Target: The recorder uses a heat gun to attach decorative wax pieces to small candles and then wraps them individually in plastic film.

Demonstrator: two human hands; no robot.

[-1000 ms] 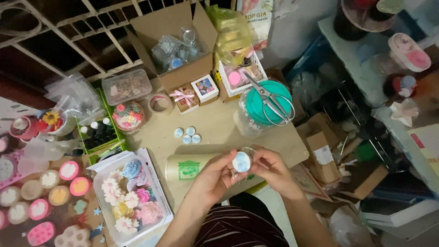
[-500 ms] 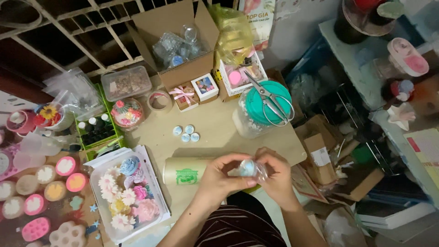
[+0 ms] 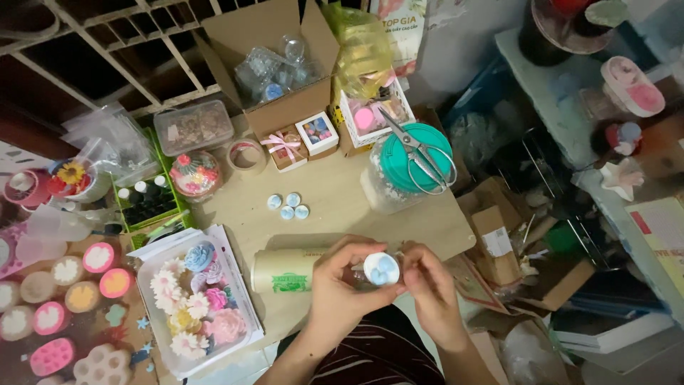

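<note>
My left hand [image 3: 340, 289] and my right hand [image 3: 429, 289] are together at the near edge of the small wooden table [image 3: 342, 203], both gripping one small round clear case with a pale blue flower piece inside [image 3: 381, 269]. Its round face points up at the camera. A roll of clear wrap with a green label [image 3: 281, 269] lies just left of my left hand. Several small blue-and-white round pieces [image 3: 288, 205] sit on the tabletop beyond the hands.
A white tray of pastel flower pieces [image 3: 196, 303] lies at the left. Scissors [image 3: 420, 153] rest on a teal-lidded jar [image 3: 413, 160]. Behind stand an open cardboard box of clear cases [image 3: 274, 68], small gift boxes [image 3: 299, 142], a tape roll [image 3: 247, 155] and a green crate of bottles [image 3: 146, 199].
The round case turned in my hands: its face was tipped sideways half a second ago and now points up again. Both hands stayed at the table's near edge.
</note>
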